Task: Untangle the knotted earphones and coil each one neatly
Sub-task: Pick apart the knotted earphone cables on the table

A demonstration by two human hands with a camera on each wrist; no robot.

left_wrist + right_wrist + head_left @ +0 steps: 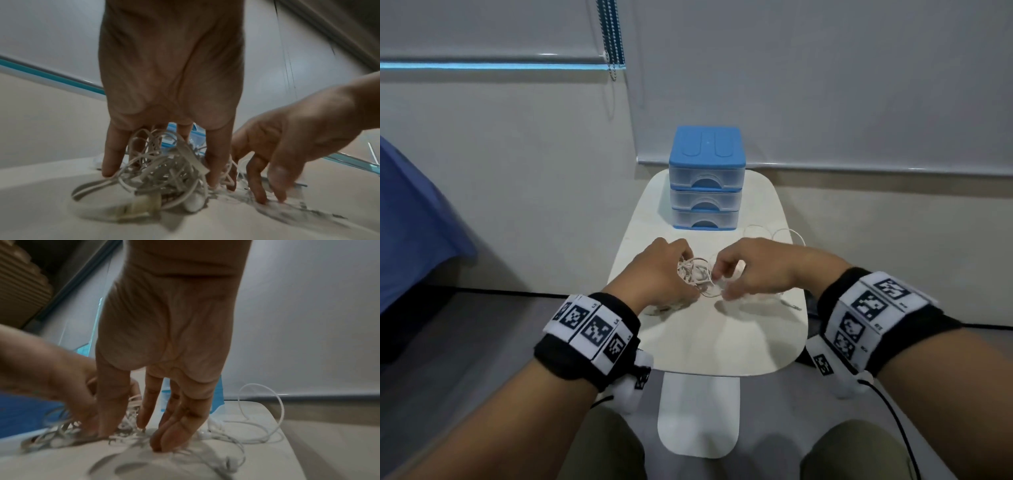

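A knotted bundle of white earphones (pixel 697 274) lies on the small white table (pixel 722 339). My left hand (pixel 664 270) grips this tangle (pixel 164 170), its fingers (pixel 113 154) set down around the loops. Just right of it, my right hand (pixel 750 267) has its fingertips (pixel 164 443) pressed down on loose strands on the tabletop, thumb and forefinger apart. In the left wrist view the right hand (pixel 287 138) shows the same. Motion blur hides the strands under it. One slack cable loop (pixel 263 402) trails off to the right (pixel 780 233).
A blue three-drawer plastic unit (pixel 705 174) stands at the table's far end, just behind the hands. A wall with blinds rises behind it. Blue fabric (pixel 414 222) lies at the left. The table's right edge is close to the slack loop.
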